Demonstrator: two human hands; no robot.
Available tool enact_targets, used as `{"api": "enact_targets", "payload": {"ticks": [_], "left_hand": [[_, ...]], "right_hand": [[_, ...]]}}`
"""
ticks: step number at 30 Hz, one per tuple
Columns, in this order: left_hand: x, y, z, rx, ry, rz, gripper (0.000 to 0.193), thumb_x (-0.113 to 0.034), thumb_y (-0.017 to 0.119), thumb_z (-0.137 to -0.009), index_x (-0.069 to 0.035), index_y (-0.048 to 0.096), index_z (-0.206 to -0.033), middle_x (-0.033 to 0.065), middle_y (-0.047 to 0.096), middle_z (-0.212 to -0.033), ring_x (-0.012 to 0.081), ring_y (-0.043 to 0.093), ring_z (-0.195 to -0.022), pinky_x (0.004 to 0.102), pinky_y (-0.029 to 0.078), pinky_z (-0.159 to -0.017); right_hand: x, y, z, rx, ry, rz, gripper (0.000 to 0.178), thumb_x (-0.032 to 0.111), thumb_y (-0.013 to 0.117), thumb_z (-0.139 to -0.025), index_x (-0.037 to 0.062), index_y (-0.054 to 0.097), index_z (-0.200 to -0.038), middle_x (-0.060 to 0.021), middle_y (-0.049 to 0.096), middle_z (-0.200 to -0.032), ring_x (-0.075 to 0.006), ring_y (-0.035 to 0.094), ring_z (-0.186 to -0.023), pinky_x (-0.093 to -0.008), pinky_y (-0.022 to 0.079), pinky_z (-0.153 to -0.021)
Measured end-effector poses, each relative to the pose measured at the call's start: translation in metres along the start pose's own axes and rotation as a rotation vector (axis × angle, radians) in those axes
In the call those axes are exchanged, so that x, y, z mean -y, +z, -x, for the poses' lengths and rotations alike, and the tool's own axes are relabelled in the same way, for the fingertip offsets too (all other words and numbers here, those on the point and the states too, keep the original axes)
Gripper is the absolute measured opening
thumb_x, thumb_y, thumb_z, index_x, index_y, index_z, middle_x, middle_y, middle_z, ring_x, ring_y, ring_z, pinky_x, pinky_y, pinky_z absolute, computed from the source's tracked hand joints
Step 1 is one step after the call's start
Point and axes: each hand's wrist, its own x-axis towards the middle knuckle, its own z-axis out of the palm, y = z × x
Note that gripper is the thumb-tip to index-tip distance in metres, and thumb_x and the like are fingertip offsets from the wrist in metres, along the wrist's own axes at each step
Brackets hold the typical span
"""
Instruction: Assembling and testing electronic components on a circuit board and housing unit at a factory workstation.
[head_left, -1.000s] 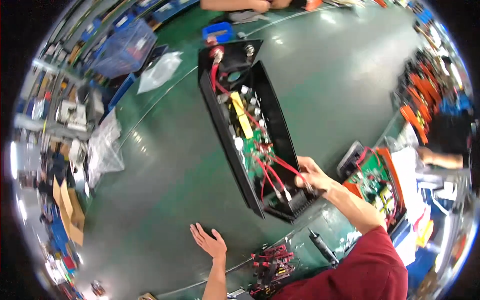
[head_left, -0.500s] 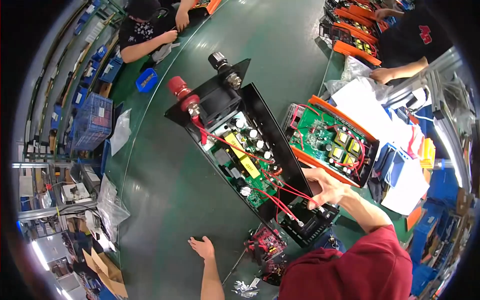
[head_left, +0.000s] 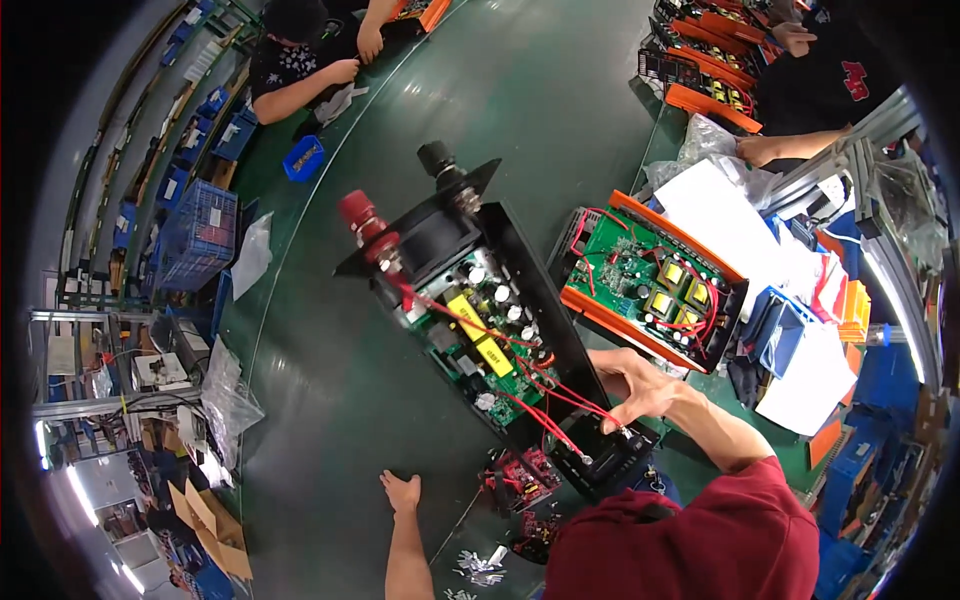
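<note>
My right hand (head_left: 640,385) grips the near right part of an open power inverter (head_left: 490,340), thumb over the case edge and some fingers hidden behind. The inverter has a black metal case, a green circuit board (head_left: 470,370) with yellow transformers, and red wires running to its near end panel (head_left: 610,465). A red terminal post (head_left: 365,225) and a black one (head_left: 440,165) stick out of the far panel, beside a black fan. My left hand (head_left: 402,492) is apart from it over the green bench, holding nothing, fingers stretched. Near the inverter's near end lies a red circuit board (head_left: 520,480).
Right of the inverter, another open unit (head_left: 655,285) with orange sides rests on the bench. White papers (head_left: 710,215) and a blue bin (head_left: 785,330) are beyond it. Small silvery parts (head_left: 482,567) lie near the front. Co-workers sit far left and right; a blue tray (head_left: 303,158) stands left.
The inverter's far end, with its terminal posts, has dropped nearer to me. My right hand keeps its grip. The far-right co-worker's hand has come up into view.
</note>
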Motion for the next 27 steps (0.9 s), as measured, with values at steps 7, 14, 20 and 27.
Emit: {"api": "enact_targets", "payload": {"ticks": [7, 14, 20, 27], "left_hand": [[0.023, 0.004, -0.008, -0.022, -0.027, -0.025, 0.097, -0.031, 0.070, -0.075, 0.007, 0.024, -0.151, 0.0327, 0.024, -0.157, 0.0458, 0.030, -0.143, 0.0472, 0.031, -0.118], [0.034, 0.007, -0.010, -0.014, -0.078, 0.010, 0.100, -0.029, 0.068, -0.072, 0.009, 0.020, -0.151, 0.0339, 0.019, -0.158, 0.0458, 0.027, -0.144, 0.0470, 0.028, -0.119], [0.047, 0.014, -0.012, -0.070, -0.050, -0.018, 0.097, -0.028, 0.068, -0.074, 0.012, 0.022, -0.149, 0.0377, 0.022, -0.154, 0.0499, 0.033, -0.141, 0.0489, 0.030, -0.118], [0.060, 0.014, -0.015, -0.054, -0.085, -0.018, 0.093, -0.032, 0.066, -0.075, 0.014, 0.028, -0.146, 0.0376, 0.030, -0.151, 0.0468, 0.032, -0.142, 0.0467, 0.030, -0.118]], "right_hand": [[-0.004, 0.014, -0.015, -0.002, 0.033, -0.121, 0.084, 0.019, 0.088, -0.072, -0.0061, 0.047, -0.141, -0.0108, 0.061, -0.128, -0.0164, 0.055, -0.117, -0.0340, 0.039, -0.107], [-0.010, 0.014, -0.024, -0.016, 0.082, -0.112, 0.081, 0.021, 0.087, -0.072, -0.0062, 0.049, -0.139, -0.0103, 0.062, -0.127, -0.0160, 0.056, -0.116, -0.0335, 0.040, -0.105], [-0.023, 0.007, -0.027, -0.080, 0.035, 0.026, 0.089, 0.005, 0.081, -0.076, -0.0034, 0.034, -0.151, -0.0146, 0.060, -0.135, -0.0202, 0.056, -0.122, -0.0368, 0.042, -0.107], [-0.018, 0.007, -0.027, -0.118, -0.037, 0.154, 0.094, 0.015, 0.088, -0.072, -0.0046, 0.038, -0.149, -0.0127, 0.065, -0.125, -0.0209, 0.060, -0.116, -0.0377, 0.045, -0.102]]}}
